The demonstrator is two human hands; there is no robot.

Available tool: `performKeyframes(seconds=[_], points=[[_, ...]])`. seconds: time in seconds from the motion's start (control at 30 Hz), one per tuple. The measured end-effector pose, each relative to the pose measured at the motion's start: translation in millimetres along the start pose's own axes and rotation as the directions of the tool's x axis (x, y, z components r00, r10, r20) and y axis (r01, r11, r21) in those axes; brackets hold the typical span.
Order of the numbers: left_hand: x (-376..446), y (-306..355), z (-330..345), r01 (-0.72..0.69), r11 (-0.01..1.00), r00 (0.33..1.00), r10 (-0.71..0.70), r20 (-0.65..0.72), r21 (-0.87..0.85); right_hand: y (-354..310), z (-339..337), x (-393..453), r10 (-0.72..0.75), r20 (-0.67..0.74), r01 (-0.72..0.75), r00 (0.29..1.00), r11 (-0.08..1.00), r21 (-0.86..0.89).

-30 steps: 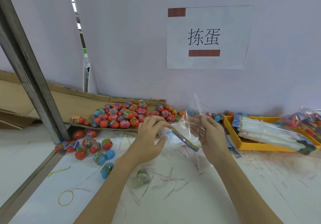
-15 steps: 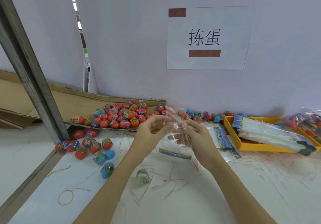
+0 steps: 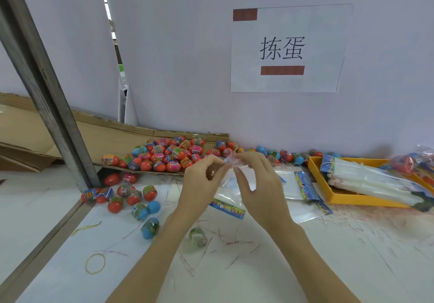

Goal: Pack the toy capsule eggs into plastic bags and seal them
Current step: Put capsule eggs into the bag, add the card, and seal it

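Observation:
My left hand (image 3: pixel 202 180) and my right hand (image 3: pixel 260 183) meet above the table and both pinch the top edge of a clear plastic bag (image 3: pixel 229 190) with a colourful header strip hanging below. A pile of red, pink and blue toy capsule eggs (image 3: pixel 169 154) lies on a cardboard sheet behind my left hand. Several loose eggs (image 3: pixel 131 197) lie on the table to the left. A row of eggs (image 3: pixel 281 156) lines the wall behind my right hand.
A yellow tray (image 3: pixel 315 168) with stacked empty bags stands at the right. Flat bags (image 3: pixel 296 185) lie beside it. A filled bag (image 3: pixel 413 161) is at the far right. A rubber band (image 3: pixel 95 264), a loose label sleeve (image 3: pixel 198 237) and a metal post (image 3: pixel 47 91) are on the left.
My hands drew together from holding the bag spread wide; the bag now hangs bunched between my fingertips, its header strip lower.

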State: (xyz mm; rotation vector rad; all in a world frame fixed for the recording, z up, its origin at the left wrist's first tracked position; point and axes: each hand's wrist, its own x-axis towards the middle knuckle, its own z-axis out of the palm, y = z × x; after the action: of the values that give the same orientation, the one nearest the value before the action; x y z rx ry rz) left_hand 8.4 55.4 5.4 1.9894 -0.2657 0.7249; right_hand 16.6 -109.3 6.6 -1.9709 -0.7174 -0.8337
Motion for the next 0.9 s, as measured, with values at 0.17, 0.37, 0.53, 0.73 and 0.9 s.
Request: performKeyframes(seconds=[0.17, 0.37, 0.53, 0.73, 0.9], points=[[0.8, -2.6, -2.6, 0.072, 0.990, 0.995, -0.063, 0.075, -0.120, 0.9, 4.3, -2.5, 0.129, -0.021, -0.124, 0.991, 0.981, 0.147], [2.9, 1.3, -7.3, 0.089, 0.975, 0.988, -0.059, 0.146, -0.205, 0.5, -2.3, 4.0, 0.118, -0.032, -0.110, 0.993, 0.976, 0.189], [4.2, 1.0, -10.4, 0.105, 0.976, 0.987, -0.078, 0.140, -0.191, 0.3, -9.3, 4.7, 0.221, -0.066, -0.205, 0.973, 0.960, 0.192], [5.6, 5.4, -12.2, 0.141, 0.964, 0.984, -0.111, 0.141, -0.226, 1.1, -10.2, 6.3, 0.222, -0.003, -0.214, 0.975, 0.944, 0.252], [7.0, 7.0, -19.8, 0.194, 0.937, 0.967, -0.133, 0.218, -0.289, -1.2, -9.8, 6.1, 0.196, 0.035, -0.198, 0.980, 0.936, 0.290]])
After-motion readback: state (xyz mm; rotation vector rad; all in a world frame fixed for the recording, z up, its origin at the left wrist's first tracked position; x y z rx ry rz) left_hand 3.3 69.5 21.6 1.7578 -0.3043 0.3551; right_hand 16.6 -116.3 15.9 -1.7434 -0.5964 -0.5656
